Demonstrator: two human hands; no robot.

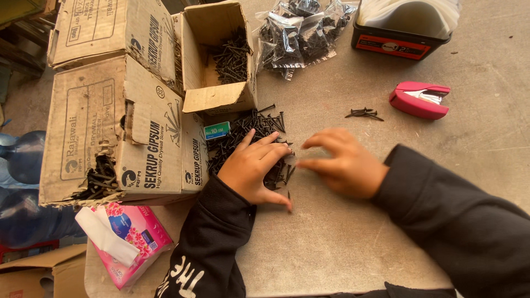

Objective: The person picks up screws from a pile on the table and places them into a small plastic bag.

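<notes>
A loose heap of black screws point(251, 129) lies on the grey table in front of an open cardboard box. My left hand point(253, 168) rests flat on the near edge of that heap, fingers spread over the screws. My right hand point(345, 163) is blurred, just to the right of the heap, its thumb and fingers pinched towards the screws near the left fingertips. Whether it holds a screw I cannot tell. Both arms wear black sleeves.
An open small box point(221, 96) with screws stands behind the heap; larger cardboard boxes point(110, 127) sit to the left. Bagged screws point(301, 33), a black container point(400, 41), a pink stapler point(419, 99), a few screws point(363, 113), a small staple box point(217, 130) and a pink tissue pack point(127, 237) surround.
</notes>
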